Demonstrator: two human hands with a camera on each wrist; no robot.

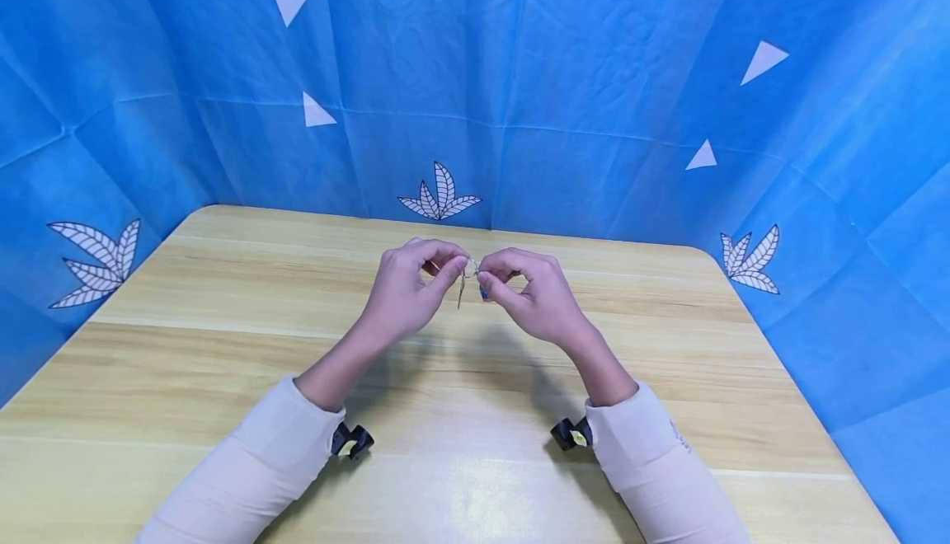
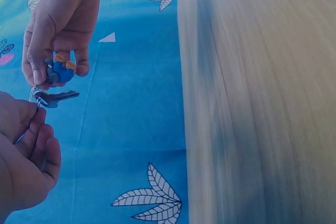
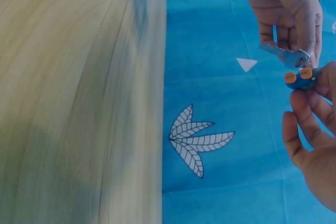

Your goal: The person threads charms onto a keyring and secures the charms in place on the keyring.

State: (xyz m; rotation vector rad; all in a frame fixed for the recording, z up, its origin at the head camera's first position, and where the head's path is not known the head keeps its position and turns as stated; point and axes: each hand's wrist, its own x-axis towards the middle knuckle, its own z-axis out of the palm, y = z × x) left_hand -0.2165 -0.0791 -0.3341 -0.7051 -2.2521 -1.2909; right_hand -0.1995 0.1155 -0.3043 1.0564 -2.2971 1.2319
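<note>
Over the far middle of the table, my left hand (image 1: pixel 404 288) and right hand (image 1: pixel 538 293) meet at a small metal key ring (image 1: pixel 472 267). My left thumb and forefinger pinch its left side, and a silver key (image 2: pixel 62 97) hangs close beside those fingertips. Between thumb and forefinger, the right hand pinches the other side, where a keychain figure (image 2: pixel 63 71) in blue, grey and orange dangles. In the right wrist view, the figure lies against the right fingers, just below the key. Fingertips hide part of the ring, so whether it is spread apart cannot be seen.
A light wooden table (image 1: pixel 475 412) lies under both forearms. Blue cloth (image 1: pixel 594 49) printed with white leaves and triangles stands around its back and sides. Each sleeve cuff has a small black device (image 1: pixel 352 442) at the wrist.
</note>
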